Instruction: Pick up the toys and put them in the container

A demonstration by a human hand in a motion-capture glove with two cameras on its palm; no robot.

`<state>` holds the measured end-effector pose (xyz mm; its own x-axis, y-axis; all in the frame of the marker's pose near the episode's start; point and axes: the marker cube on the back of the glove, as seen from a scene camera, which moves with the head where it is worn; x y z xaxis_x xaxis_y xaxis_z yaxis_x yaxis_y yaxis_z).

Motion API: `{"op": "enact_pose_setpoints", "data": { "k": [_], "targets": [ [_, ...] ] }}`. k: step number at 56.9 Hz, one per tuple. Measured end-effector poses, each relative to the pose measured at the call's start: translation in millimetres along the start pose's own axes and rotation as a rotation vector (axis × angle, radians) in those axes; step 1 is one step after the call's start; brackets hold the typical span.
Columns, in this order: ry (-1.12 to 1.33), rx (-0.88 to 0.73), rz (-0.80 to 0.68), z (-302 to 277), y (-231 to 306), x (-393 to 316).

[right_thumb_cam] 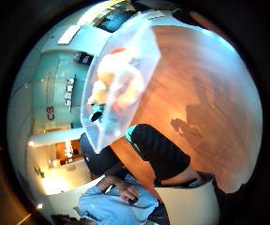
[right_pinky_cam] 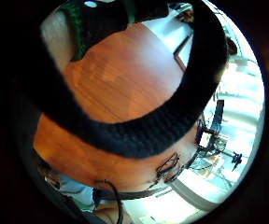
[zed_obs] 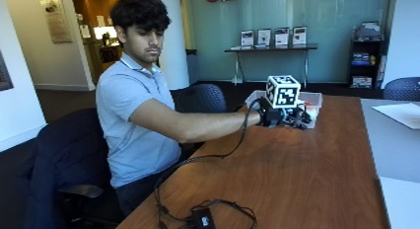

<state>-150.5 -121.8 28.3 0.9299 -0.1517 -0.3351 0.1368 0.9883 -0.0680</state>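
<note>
We see the gloved right hand [zed_obs: 283, 115] raised above the desk [zed_obs: 289, 170], just beside the clear container [zed_obs: 314, 99] near the desk's far edge; whether its fingers are spread or closed, we cannot tell. Pale and orange toys [right_thumb_cam: 116, 86] lie inside the container.

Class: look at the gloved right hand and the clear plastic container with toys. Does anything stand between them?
Nothing visible does. The gloved right hand hangs right beside the clear plastic container on the brown wooden table; only bare tabletop shows near it.
</note>
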Motion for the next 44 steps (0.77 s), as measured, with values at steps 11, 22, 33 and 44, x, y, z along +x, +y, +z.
{"op": "enact_pose_setpoints", "data": {
  "k": [11,22,33,44],
  "targets": [
    [0.052,0.129,0.126,59.3,15.8,62.7],
    [0.031,0.156,0.153,95.3,29.0,101.3],
    [0.060,0.344,0.115,94.1,31.5,99.5],
    [0.036,0.318,0.119,97.0,32.6,101.0]
  ]
}}
